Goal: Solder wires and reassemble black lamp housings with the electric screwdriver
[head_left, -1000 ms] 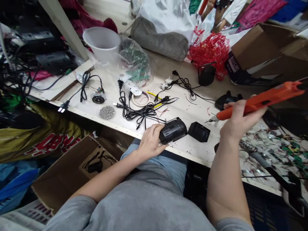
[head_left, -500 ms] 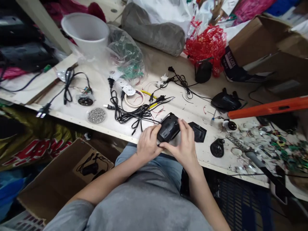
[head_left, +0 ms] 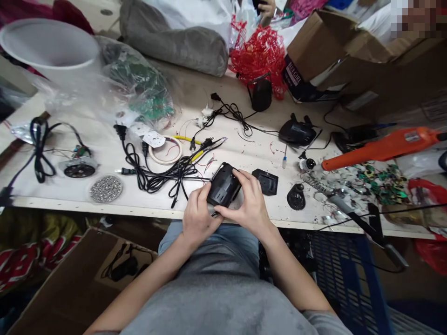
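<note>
A black plastic housing (head_left: pixel 224 185) with slots in its side is held between my two hands at the table's front edge. My left hand (head_left: pixel 199 210) grips its left end, with the fingers curled against it. Fingers and thumb of my right hand (head_left: pixel 248 199) clasp the right end. Just beyond my right hand lies a flat black plastic cover (head_left: pixel 266 182), and farther right a small round black part (head_left: pixel 296 197). Black power cords (head_left: pixel 164 174) lie bundled left of the housing, beside a roll of tape (head_left: pixel 165 160) and a dish of small screws (head_left: pixel 105 188).
An orange electric screwdriver (head_left: pixel 377 148) hangs over a heap of small parts (head_left: pixel 379 184) at right. At the back are two black housings (head_left: pixel 261 94), (head_left: pixel 296 130) and a cardboard box (head_left: pixel 319 46). Another person's hand (head_left: pixel 267 11) shows at the top. An open carton (head_left: pixel 66 279) stands below left.
The view has swung right, so the table's things appear farther left. Both hands keep hold of the black housing, with little change in grip.
</note>
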{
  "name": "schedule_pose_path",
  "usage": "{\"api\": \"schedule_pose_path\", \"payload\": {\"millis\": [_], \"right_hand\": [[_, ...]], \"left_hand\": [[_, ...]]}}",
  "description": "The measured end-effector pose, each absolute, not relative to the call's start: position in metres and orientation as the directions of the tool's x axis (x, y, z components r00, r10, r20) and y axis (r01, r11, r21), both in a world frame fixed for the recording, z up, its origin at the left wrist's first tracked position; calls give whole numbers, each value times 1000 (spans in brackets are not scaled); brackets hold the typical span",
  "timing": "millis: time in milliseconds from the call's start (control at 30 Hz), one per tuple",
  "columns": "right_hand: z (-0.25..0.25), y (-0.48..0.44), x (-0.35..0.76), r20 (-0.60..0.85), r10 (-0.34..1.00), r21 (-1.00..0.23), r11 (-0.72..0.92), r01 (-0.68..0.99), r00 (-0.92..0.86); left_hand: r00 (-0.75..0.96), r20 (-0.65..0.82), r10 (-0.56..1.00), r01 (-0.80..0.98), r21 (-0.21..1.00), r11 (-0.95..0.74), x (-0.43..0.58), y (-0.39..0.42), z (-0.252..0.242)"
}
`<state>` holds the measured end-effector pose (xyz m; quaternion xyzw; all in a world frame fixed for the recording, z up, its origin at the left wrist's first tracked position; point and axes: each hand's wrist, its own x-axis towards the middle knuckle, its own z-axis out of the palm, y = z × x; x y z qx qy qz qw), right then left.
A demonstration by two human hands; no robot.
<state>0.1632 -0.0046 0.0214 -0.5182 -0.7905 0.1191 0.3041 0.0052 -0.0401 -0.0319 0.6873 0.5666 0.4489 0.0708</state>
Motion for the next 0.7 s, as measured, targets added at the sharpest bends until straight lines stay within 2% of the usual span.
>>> {"api": "schedule_pose_path", "payload": {"millis": [467, 700], "right_hand": [[21, -3, 164, 358, 882, -509, 459, 728, -306], [18, -4, 159, 409, 858, -466, 489, 738, -310]], "left_hand": [[-73, 451, 890, 696, 662, -279, 5, -42, -30], [-112, 399, 910, 669, 707, -227, 6, -42, -25]]}}
